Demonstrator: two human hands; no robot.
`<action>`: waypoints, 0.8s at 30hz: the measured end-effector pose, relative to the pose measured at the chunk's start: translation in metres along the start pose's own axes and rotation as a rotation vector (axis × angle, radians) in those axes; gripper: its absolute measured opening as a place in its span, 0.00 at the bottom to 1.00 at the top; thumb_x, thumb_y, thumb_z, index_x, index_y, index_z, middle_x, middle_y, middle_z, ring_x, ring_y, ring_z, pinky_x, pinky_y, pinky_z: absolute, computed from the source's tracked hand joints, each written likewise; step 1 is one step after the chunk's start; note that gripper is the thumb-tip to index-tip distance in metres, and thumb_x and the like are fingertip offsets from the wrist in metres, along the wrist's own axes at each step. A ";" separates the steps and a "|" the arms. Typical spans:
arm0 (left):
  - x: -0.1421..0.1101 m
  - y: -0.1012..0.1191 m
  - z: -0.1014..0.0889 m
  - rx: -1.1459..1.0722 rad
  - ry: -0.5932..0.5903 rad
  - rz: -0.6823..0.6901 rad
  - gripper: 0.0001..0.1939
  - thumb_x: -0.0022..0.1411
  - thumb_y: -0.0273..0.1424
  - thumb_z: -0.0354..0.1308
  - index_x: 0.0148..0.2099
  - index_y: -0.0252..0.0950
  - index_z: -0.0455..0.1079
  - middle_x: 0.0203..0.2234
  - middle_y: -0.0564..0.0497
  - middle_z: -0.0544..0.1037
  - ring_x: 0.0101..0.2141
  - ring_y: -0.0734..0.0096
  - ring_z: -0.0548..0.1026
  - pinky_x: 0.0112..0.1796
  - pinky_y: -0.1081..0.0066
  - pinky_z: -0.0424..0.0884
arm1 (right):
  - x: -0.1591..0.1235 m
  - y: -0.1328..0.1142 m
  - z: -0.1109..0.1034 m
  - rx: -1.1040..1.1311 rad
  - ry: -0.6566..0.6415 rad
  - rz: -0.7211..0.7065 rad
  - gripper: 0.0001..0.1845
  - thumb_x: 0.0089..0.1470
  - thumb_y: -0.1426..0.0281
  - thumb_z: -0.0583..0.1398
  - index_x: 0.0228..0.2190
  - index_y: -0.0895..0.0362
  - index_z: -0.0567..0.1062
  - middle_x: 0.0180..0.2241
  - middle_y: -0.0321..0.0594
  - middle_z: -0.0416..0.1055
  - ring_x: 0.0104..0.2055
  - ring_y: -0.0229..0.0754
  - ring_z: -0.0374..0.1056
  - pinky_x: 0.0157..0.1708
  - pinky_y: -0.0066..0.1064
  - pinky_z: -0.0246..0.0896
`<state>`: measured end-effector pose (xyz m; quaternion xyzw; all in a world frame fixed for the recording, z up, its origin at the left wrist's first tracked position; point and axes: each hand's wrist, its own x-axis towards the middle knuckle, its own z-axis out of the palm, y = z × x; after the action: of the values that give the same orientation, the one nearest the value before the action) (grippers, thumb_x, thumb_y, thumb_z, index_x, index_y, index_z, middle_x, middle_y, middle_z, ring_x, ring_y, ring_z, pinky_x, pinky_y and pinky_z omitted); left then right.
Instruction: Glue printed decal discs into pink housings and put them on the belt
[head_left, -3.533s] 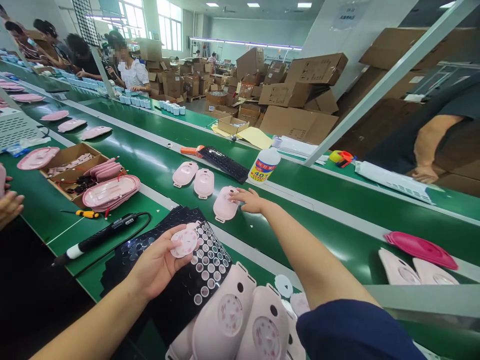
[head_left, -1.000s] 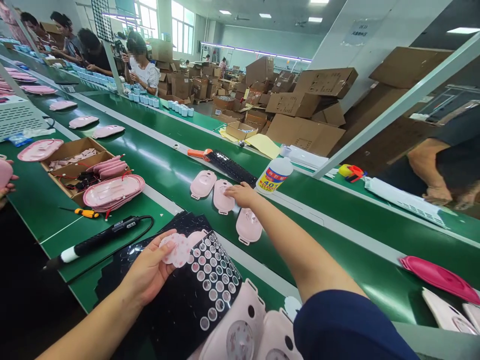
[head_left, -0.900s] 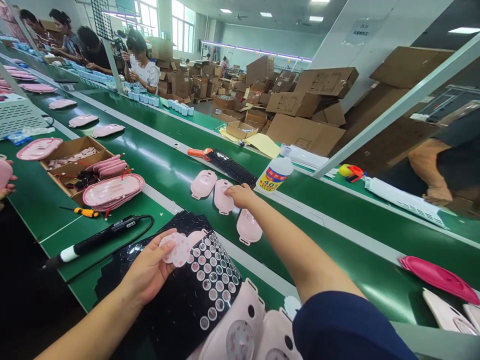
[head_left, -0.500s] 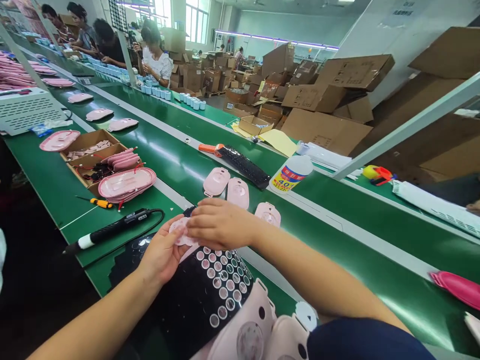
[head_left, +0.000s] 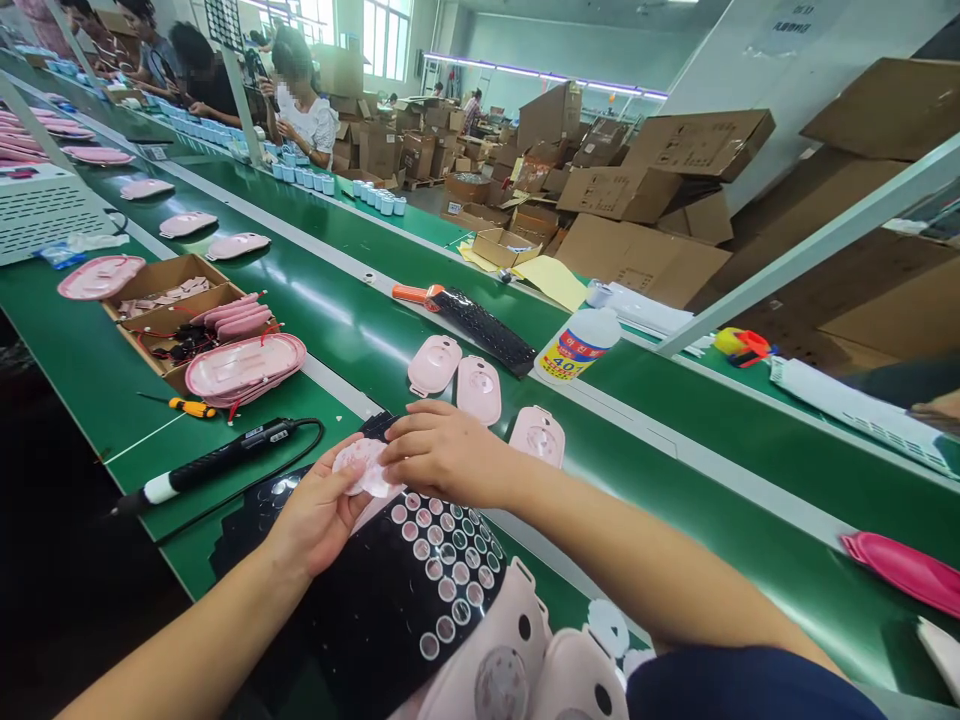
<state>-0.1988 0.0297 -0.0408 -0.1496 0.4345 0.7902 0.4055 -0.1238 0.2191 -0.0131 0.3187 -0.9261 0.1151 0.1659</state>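
Observation:
My left hand (head_left: 315, 515) is closed on a thin, pale pink, rounded piece (head_left: 357, 464), pinching it between thumb and fingers. My right hand (head_left: 446, 455) lies at the right edge of that piece with curled fingertips on it; what exactly they pinch is hidden. Under both hands is a glossy black sheet (head_left: 360, 610) bearing rows of small round, white-rimmed discs (head_left: 445, 543). Close to me, pink plastic casings (head_left: 487, 640) with round clear windows overlap the sheet. Three similar pink covers, one of them a cover (head_left: 478, 390) in the middle, lie beyond my right hand.
A labelled white bottle (head_left: 577, 345) stands beside an orange-handled black tool (head_left: 472, 322). On the left are an electric screwdriver (head_left: 217, 460), a small screwdriver (head_left: 187, 407), stacked pink shells (head_left: 247, 368) and a divided cardboard box (head_left: 150, 325). People sit along the far belt.
My right fingers have drawn back slightly and spread, so more of the pale piece shows in my left hand. The view has shifted a little.

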 end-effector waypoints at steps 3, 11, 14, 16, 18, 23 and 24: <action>0.001 0.002 0.000 0.001 0.018 0.015 0.16 0.66 0.11 0.51 0.49 0.31 0.70 0.32 0.48 0.83 0.26 0.72 0.82 0.26 0.79 0.81 | -0.006 0.016 -0.001 0.186 -0.004 0.005 0.07 0.66 0.66 0.60 0.40 0.49 0.81 0.45 0.32 0.82 0.51 0.38 0.75 0.59 0.38 0.61; 0.000 0.004 -0.006 0.015 0.052 0.022 0.17 0.67 0.11 0.51 0.52 0.32 0.71 0.34 0.47 0.84 0.27 0.72 0.83 0.24 0.80 0.80 | -0.054 0.133 0.021 0.006 0.271 0.948 0.12 0.68 0.66 0.57 0.47 0.57 0.78 0.43 0.42 0.78 0.41 0.42 0.74 0.44 0.40 0.72; -0.003 0.004 -0.004 0.023 0.051 0.008 0.17 0.67 0.11 0.51 0.52 0.31 0.72 0.33 0.47 0.84 0.26 0.72 0.83 0.24 0.79 0.80 | -0.063 0.164 0.038 -0.076 0.192 1.106 0.16 0.65 0.61 0.62 0.49 0.59 0.75 0.47 0.43 0.76 0.45 0.44 0.74 0.47 0.42 0.74; -0.005 0.005 -0.001 0.022 0.054 0.009 0.17 0.67 0.11 0.51 0.51 0.31 0.72 0.33 0.47 0.84 0.26 0.71 0.83 0.24 0.79 0.80 | -0.064 0.175 0.049 -0.120 0.134 1.135 0.17 0.65 0.61 0.62 0.51 0.57 0.75 0.53 0.45 0.73 0.51 0.46 0.73 0.50 0.45 0.73; -0.008 0.007 0.000 0.024 0.069 0.020 0.17 0.66 0.10 0.51 0.51 0.30 0.72 0.32 0.47 0.84 0.26 0.71 0.83 0.24 0.79 0.80 | -0.062 0.180 0.057 -0.154 0.070 1.133 0.18 0.65 0.62 0.62 0.53 0.57 0.74 0.55 0.46 0.72 0.53 0.48 0.72 0.52 0.47 0.72; -0.008 0.011 -0.009 0.032 0.071 0.064 0.17 0.66 0.11 0.52 0.52 0.31 0.71 0.36 0.45 0.84 0.28 0.71 0.83 0.25 0.79 0.80 | -0.066 0.180 0.062 -0.210 -0.136 1.087 0.18 0.66 0.61 0.62 0.53 0.57 0.74 0.55 0.46 0.72 0.53 0.47 0.72 0.52 0.47 0.72; -0.006 0.011 -0.012 0.035 0.063 0.065 0.18 0.66 0.11 0.52 0.52 0.31 0.71 0.37 0.45 0.84 0.28 0.71 0.84 0.25 0.79 0.81 | -0.069 0.178 0.061 -0.227 -0.173 1.077 0.18 0.66 0.61 0.62 0.53 0.57 0.74 0.55 0.46 0.72 0.53 0.48 0.72 0.53 0.48 0.71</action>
<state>-0.2044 0.0138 -0.0377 -0.1532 0.4652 0.7902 0.3684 -0.1992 0.3748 -0.1143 -0.2112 -0.9750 0.0565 0.0401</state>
